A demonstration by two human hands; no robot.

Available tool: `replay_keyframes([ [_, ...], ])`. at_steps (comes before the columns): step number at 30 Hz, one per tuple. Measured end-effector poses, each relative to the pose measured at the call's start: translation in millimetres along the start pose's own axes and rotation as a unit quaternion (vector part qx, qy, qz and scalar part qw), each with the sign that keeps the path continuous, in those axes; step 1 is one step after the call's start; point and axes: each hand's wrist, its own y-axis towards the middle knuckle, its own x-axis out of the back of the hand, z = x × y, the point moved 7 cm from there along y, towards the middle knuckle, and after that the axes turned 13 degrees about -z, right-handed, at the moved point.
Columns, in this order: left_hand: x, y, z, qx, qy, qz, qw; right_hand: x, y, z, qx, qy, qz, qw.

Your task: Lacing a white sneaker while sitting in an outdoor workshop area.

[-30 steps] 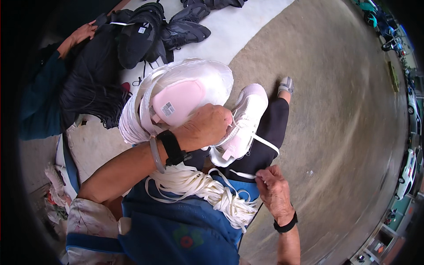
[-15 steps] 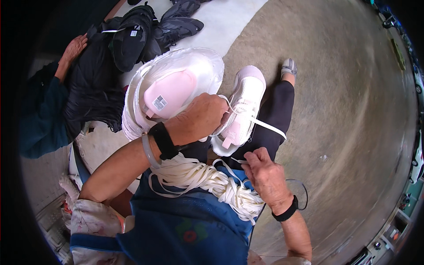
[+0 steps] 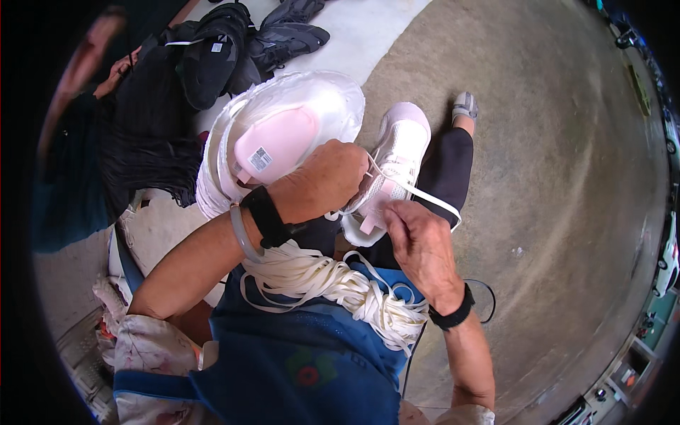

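A white sneaker (image 3: pixel 405 145) with a pink toe and pink lining lies on my dark-trousered leg, its toe pointing away from me. White shoelace (image 3: pixel 435 201) runs loosely through its eyelets and hangs over its right side. At the shoe's left edge, my left hand (image 3: pixel 333 172) is closed on a strand of this shoelace. My right hand (image 3: pixel 423 244) is at the heel end by the pink tongue, fingers bent and pinched together; what they hold is hidden. A bundle of cream laces (image 3: pixel 319 280) lies across my lap on the blue apron (image 3: pixel 283 361).
A white tub (image 3: pixel 340 95) holding a pink-insoled shoe part (image 3: pixel 280 142) stands left of the sneaker. Black shoes (image 3: pixel 212 60) lie on a white surface beyond it. At the far left, a co-worker's hand (image 3: pixel 119 71) is beside black laces (image 3: pixel 149 142).
My right hand has moved up and away from me, from above my lap to the sneaker's heel opening. My left hand stays nearly in place. A co-worker's blurred arm has risen at far left.
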Motion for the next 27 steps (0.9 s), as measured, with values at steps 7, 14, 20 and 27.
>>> replay_keyframes([
  [7, -2.0, 5.1, 11.6, 0.030, -0.098, 0.037, 0.994, -27.4, 16.1, -4.0, -0.048, -0.130, 0.002, 0.990],
  [14, -5.0, 3.2, 11.1, -0.079, -0.025, -0.045, 0.996, -33.6, 21.9, 10.7, -0.024, -0.245, -0.020, 0.969],
  [20, -6.0, 6.3, 13.5, 0.025, -0.091, 0.029, 0.995, -36.8, 17.9, -2.7, -0.045, -0.239, -0.043, 0.969],
  [27, 0.3, 2.6, 1.5, -0.017, -0.074, 0.003, 0.997, -32.2, 15.1, -13.2, -0.055, -0.152, -0.117, 0.980],
])
